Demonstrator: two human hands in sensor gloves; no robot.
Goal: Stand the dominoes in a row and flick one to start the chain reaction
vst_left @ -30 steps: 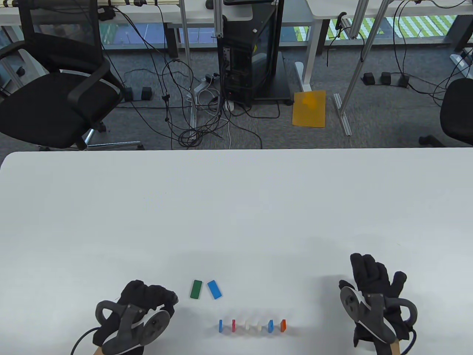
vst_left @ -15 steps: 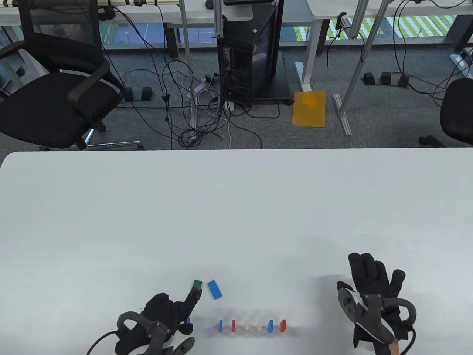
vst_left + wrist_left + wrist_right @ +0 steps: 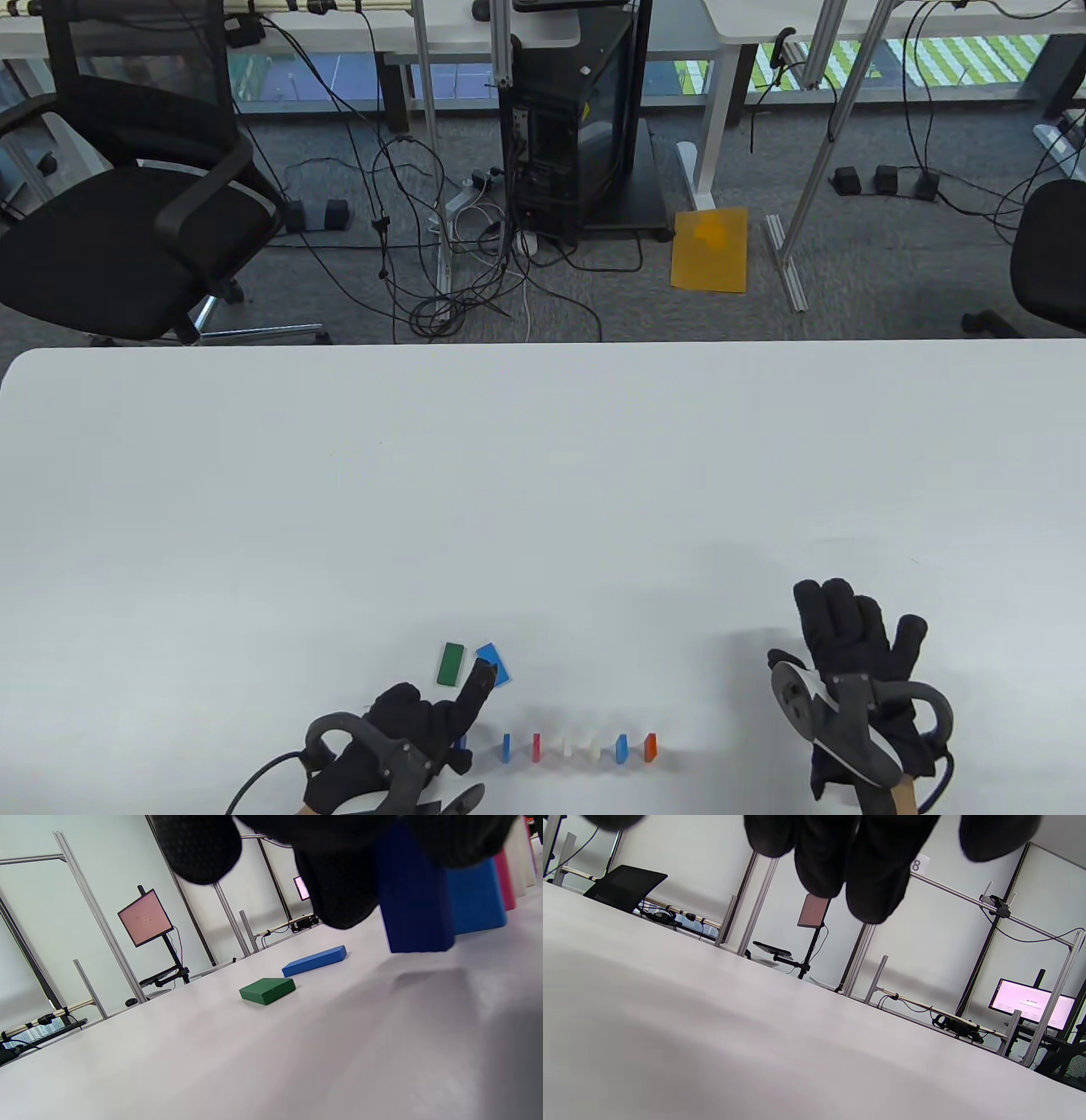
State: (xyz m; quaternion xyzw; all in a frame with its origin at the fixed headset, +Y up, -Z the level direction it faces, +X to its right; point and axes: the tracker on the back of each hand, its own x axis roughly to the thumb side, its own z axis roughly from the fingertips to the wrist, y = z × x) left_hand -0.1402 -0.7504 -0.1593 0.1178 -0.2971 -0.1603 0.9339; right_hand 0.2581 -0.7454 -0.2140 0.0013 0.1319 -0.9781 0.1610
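The left hand (image 3: 399, 747) pinches a dark blue domino (image 3: 413, 899) upright on the counter (image 3: 543, 475), extending the standing row (image 3: 577, 747). The right hand (image 3: 857, 671) rests flat, fingers straight, holding nothing. Next, I judge, the flat green domino (image 3: 450, 663) and blue domino (image 3: 496, 664) need standing.

L hand (image 3: 407, 739) low at near edge, wrist angled right, index finger stretched far-right, other fingers (image 3: 335, 887) curled, pinching a dark blue domino (image 3: 413, 899). R hand (image 3: 857, 671) lies flat, palm down, fingers straight, pointing far, holding nothing.
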